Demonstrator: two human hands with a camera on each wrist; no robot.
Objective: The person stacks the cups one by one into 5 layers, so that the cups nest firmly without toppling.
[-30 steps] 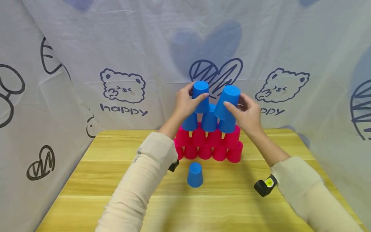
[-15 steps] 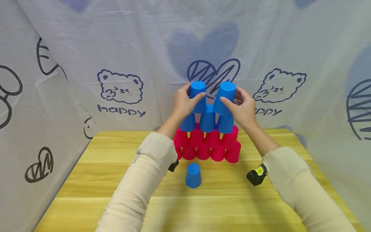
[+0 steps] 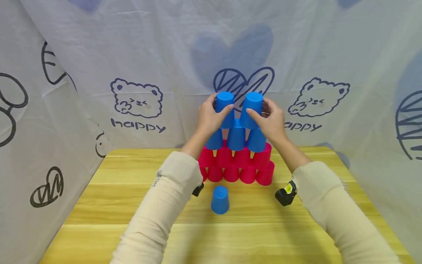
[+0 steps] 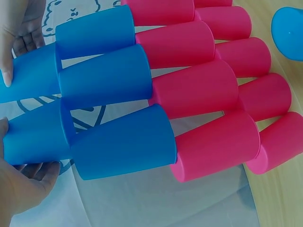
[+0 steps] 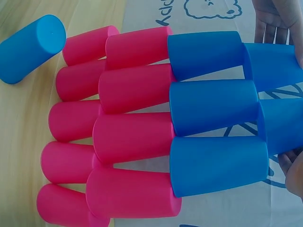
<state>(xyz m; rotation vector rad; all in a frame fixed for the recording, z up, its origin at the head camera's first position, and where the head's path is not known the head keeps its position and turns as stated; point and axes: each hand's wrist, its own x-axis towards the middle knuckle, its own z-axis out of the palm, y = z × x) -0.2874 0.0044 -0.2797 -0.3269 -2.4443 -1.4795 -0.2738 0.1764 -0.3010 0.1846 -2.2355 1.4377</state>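
Upside-down plastic cups are stacked in a pyramid. My left hand grips a blue cup at the left of the top row, thumb across its near side. Beside it, my right hand holds another blue cup between thumb and fingers. Both cups stand upside down over the row of three blue cups, their rims right at those cups' tops in the left wrist view. Under these are two rows of red cups, the lower on the table. A narrow gap separates the two held cups.
One loose blue cup stands upside down on the wooden table, in front of the pyramid. A pale printed cloth hangs close behind the stack and along both sides. Each wrist carries a small black camera.
My right hand has brought its cup left and set it from tilted to upright, closer to the left cup. The left hand keeps its grip in nearly the same place.
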